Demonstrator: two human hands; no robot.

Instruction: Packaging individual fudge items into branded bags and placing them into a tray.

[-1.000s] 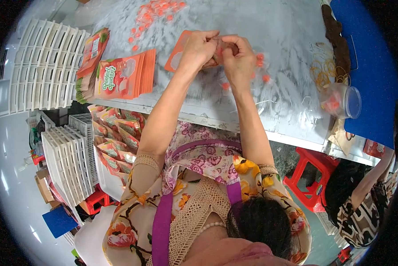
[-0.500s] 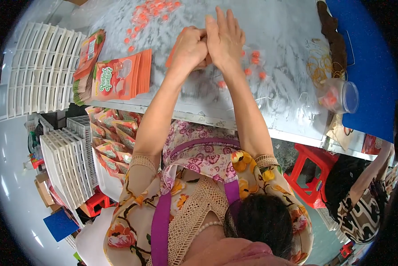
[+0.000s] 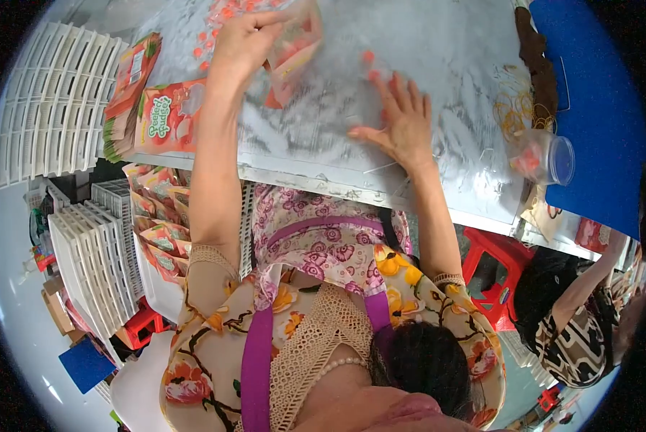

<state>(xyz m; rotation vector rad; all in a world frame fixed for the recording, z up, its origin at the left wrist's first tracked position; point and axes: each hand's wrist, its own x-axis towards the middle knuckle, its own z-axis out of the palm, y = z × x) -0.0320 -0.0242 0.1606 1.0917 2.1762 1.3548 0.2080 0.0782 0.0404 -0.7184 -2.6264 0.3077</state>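
Observation:
My left hand (image 3: 245, 49), fingers closed, grips the edge of a red-and-clear candy pouch (image 3: 295, 52) over the metal table (image 3: 323, 151). Reddish pieces show through the pouch, which is blurred by motion. On the right, my right hand (image 3: 403, 124) is low over the tabletop, fingers spread and thumb stretched out to the left. A few wrapped red candies (image 3: 368, 56) lie by its fingertips; whether it touches any I cannot tell. Left of my left forearm stands a row of red printed pouches (image 3: 172, 119), beside another stack of pouches (image 3: 130, 79).
More red candies (image 3: 226, 12) are scattered at the far edge. A clear plastic jar (image 3: 542, 157) and yellow rubber bands (image 3: 513, 104) sit at the right, next to a blue panel (image 3: 596, 108). White crates (image 3: 49, 108) stand left; filled pouches (image 3: 161, 216) lie below. Another person sits at right.
My hands, together before, have parted. The left moved left and away with the pouch, now upright-looking; the right came nearer and rightward, over the loose candies, fewer of which now show.

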